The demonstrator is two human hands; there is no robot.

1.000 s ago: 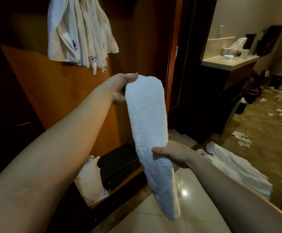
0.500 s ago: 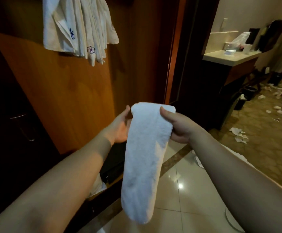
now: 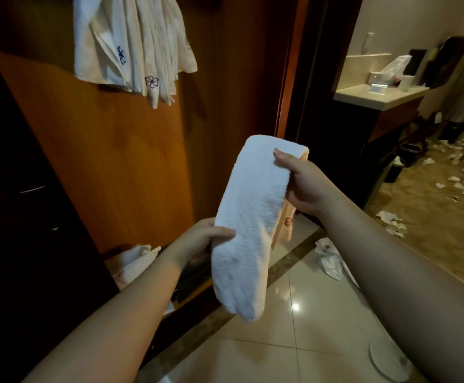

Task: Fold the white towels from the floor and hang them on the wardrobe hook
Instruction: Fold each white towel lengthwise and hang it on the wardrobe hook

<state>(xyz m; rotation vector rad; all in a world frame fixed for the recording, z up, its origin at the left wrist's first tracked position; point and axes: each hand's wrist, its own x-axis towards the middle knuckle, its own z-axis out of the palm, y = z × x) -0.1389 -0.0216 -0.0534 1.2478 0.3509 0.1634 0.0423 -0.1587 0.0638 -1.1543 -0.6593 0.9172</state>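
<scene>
A white towel [image 3: 250, 217], folded into a long narrow strip, hangs in front of me between both hands. My right hand [image 3: 302, 183] grips its upper end, thumb across the front. My left hand [image 3: 200, 241] holds its left edge about halfway down, thumb on the front. Several folded white towels [image 3: 131, 45] with small embroidered flowers hang high on the wooden wardrobe door [image 3: 120, 161]; the hook itself is hidden. Another white towel [image 3: 330, 261] lies crumpled on the tiled floor at right.
A white bag [image 3: 131, 261] sits in the open wardrobe bottom beside a dark case. A counter [image 3: 377, 95] with items stands at back right. Paper litter [image 3: 391, 219] is scattered over the carpet, near dark bins [image 3: 399, 164]. A round white plate [image 3: 388, 363] lies on the tiles.
My left hand has slid from the towel's top down to its middle. My right hand keeps the top end and has lifted it a little. The towel now hangs tilted.
</scene>
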